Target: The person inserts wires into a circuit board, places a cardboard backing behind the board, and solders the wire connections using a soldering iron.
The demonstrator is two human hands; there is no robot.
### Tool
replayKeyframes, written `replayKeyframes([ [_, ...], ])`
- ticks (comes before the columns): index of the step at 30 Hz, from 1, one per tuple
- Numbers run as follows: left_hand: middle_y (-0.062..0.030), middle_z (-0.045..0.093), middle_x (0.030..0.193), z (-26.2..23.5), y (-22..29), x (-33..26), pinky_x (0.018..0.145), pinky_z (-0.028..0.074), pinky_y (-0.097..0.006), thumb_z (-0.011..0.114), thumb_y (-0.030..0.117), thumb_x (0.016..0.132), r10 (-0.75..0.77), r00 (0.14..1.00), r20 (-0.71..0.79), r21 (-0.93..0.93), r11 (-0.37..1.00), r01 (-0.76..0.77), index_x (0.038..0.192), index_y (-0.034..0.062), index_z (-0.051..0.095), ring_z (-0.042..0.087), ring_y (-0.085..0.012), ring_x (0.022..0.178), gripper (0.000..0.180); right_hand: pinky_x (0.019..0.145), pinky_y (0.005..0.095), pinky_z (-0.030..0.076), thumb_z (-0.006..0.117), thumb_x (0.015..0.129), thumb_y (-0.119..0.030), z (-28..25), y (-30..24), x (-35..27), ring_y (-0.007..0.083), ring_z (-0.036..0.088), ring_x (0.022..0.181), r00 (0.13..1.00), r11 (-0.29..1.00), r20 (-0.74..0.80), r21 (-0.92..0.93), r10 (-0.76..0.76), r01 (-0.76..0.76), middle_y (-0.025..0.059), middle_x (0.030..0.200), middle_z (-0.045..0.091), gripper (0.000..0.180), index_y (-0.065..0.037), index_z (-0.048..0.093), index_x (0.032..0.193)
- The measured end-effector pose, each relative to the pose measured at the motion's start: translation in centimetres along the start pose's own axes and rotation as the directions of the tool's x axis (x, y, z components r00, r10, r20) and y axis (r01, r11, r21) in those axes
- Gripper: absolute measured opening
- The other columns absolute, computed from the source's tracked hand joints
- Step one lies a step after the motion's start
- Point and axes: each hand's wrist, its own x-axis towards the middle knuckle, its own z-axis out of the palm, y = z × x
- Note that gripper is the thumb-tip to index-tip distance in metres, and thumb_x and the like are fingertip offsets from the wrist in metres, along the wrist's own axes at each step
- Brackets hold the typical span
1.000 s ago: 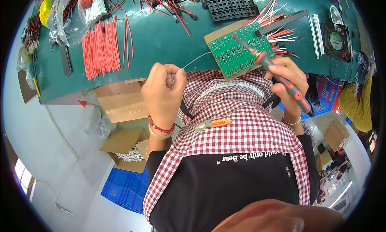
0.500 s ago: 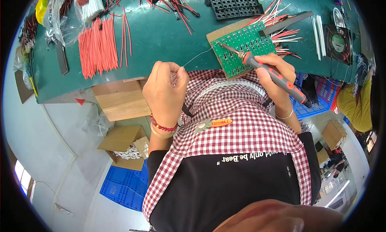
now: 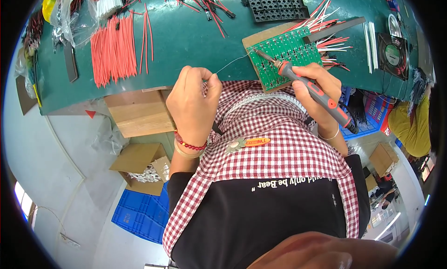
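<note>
My right hand (image 3: 319, 85) is closed round the handle of a grey and red soldering iron (image 3: 311, 86). The iron's metal tip rests at the left part of a green circuit board (image 3: 291, 47), near its upper left corner. Between the thumb and fingers of my left hand (image 3: 193, 99) is pinched a thin solder wire (image 3: 231, 62), which runs up and right to the iron's tip. The board lies tilted on a piece of brown cardboard (image 3: 249, 43) at the table's near edge. A dark flat bar (image 3: 335, 30) lies across the board's upper right side.
Red and white wires (image 3: 333, 44) stick out right of the board. Bundled red wires (image 3: 113, 52) lie at the left of the green table (image 3: 186, 40). A black perforated tray (image 3: 278, 6) and a small fan (image 3: 393, 55) stand farther back and right. Below are a wooden drawer (image 3: 137, 114) and blue crates (image 3: 139, 215).
The left hand has risen slightly with the solder wire. The soldering iron's tip stays at nearly the same place on the board, and the view has shifted a little.
</note>
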Motion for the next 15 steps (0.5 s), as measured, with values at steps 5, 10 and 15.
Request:
replayKeyframes([
  [5,-0.0051,0.055,0.072,-0.04,0.28,-0.01,0.05,0.043,-0.034,0.07,0.001,0.073,0.003,1.0,0.028,-0.017,1.0,-0.003,0.08,0.007,0.054,0.055,-0.0225,0.058,0.018,0.052,0.0283,0.045,0.072,0.07,0.002,-0.04,-0.39,0.36,0.0185,0.061,0.059,0.998,0.998,0.015,-0.022,-0.061,0.061,0.0114,0.074,0.064,0.028,0.001,0.067,0.097],
  [10,-0.0052,0.055,0.072,0.07,0.52,-0.07,0.049,0.043,-0.034,0.07,0.0,0.073,0.013,1.0,0.026,-0.022,1.0,-0.012,0.079,0.0071,0.054,0.055,-0.0229,0.057,0.019,0.055,0.0273,0.045,0.068,0.07,0.004,-0.42,-0.71,-0.17,0.0191,0.06,0.062,0.997,0.998,0.063,-0.033,-0.048,0.05,0.0133,0.077,0.064,0.028,0.004,0.066,0.098],
  [15,-0.0049,0.055,0.072,0.25,0.63,0.22,0.049,0.042,-0.034,0.071,0.0,0.072,0.021,1.0,-0.018,-0.014,1.0,-0.021,0.078,0.0072,0.054,0.055,-0.0224,0.057,0.02,0.054,0.0276,0.045,0.069,0.07,0.002,-0.82,-0.53,0.21,0.0185,0.059,0.06,0.997,0.996,0.006,-0.048,-0.077,0.077,0.0122,0.075,0.064,0.027,0.003,0.066,0.097],
])
